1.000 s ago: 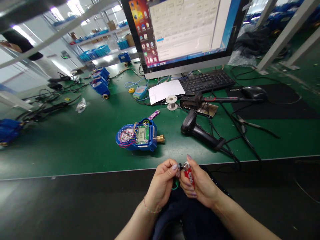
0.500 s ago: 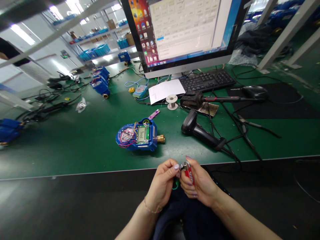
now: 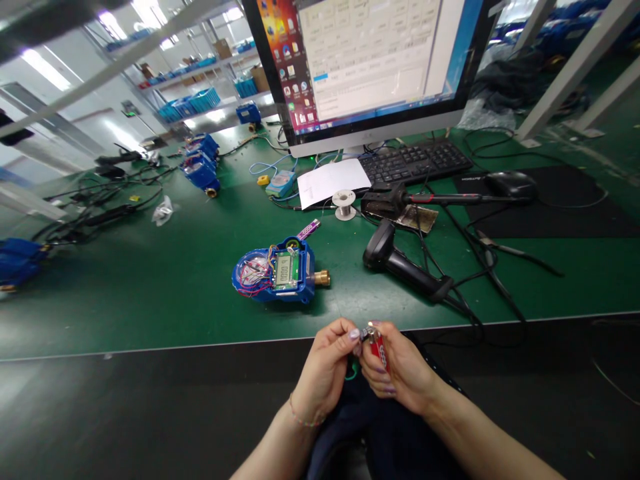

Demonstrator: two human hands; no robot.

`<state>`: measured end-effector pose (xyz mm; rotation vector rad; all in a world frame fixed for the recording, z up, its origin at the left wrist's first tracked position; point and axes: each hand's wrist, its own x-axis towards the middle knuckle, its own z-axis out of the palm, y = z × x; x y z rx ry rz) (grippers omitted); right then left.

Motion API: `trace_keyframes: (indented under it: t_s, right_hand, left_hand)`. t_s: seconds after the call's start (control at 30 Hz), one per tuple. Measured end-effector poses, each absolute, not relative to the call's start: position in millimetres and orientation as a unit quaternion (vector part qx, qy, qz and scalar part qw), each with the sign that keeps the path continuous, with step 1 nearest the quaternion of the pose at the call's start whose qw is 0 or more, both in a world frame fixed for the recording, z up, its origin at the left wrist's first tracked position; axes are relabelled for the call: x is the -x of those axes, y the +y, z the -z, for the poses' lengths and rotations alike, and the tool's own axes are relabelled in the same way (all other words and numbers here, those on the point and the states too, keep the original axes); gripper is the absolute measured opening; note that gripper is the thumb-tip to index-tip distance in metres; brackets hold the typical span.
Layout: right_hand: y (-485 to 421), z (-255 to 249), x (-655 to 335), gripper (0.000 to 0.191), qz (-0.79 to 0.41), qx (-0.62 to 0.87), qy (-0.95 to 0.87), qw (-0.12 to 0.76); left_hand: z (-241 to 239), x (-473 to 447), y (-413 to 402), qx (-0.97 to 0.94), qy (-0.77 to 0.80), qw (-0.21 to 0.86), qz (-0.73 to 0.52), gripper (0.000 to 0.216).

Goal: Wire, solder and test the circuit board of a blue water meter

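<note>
In front of the table edge my two hands meet over my lap. My right hand is closed round a red lighter with a metal top, its thumb at the lighter's top end. A small bright spot shows there; whether it is a flame I cannot tell. My left hand pinches a small greyish piece close against the lighter's top. A green cord or wire loops below the left fingers. On the table lies an opened blue meter with a lit display, loose wires and a brass fitting.
Behind the meter lie a purple lighter and a wire spool. A barcode scanner and a soldering iron are to the right, with cables. A monitor, keyboard and paper stand behind.
My right thumb has come down at the lighter's top, and a bright spot has appeared there. The meter's display shows different characters. My left hand has hardly moved.
</note>
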<state>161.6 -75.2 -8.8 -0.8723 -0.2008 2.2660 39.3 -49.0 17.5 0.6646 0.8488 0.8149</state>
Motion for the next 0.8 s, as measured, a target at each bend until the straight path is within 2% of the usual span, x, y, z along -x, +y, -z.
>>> trace_keyframes:
  t_s: [0.27, 0.33, 0.47, 0.53, 0.63, 0.73, 0.8]
  right_hand:
    - [-77.4, 11.9, -161.1, 0.068, -0.877, 0.341, -0.076, 0.330]
    - [-79.0, 13.2, -160.5, 0.068, -0.858, 0.351, -0.095, 0.363]
    - [-80.7, 16.4, -159.9, 0.051, -0.723, 0.437, -0.251, 0.472]
    - [-80.1, 16.9, -157.9, 0.049, -0.674, 0.476, -0.348, 0.445]
    - [-79.1, 16.2, -150.4, 0.035, -0.634, 0.498, -0.431, 0.404]
    - [-78.9, 13.9, -142.7, 0.038, -0.596, 0.483, -0.486, 0.419]
    - [-78.8, 10.1, -140.8, 0.041, -0.571, 0.459, -0.531, 0.426]
  left_hand:
    - [-17.7, -40.7, -47.7, -0.309, 0.394, 0.780, -0.376, 0.027]
    - [-17.9, -39.7, -48.4, -0.310, 0.401, 0.772, -0.383, 0.026]
    - [-24.8, -33.2, -51.6, -0.365, 0.451, 0.687, -0.436, 0.023]
    - [-32.2, -29.5, -53.6, -0.401, 0.464, 0.641, -0.461, 0.021]
    - [-43.1, -25.9, -55.4, -0.407, 0.470, 0.619, -0.480, 0.022]
    - [-47.5, -21.9, -53.9, -0.390, 0.480, 0.588, -0.522, 0.027]
    - [-47.3, -16.6, -51.2, -0.414, 0.485, 0.538, -0.551, 0.014]
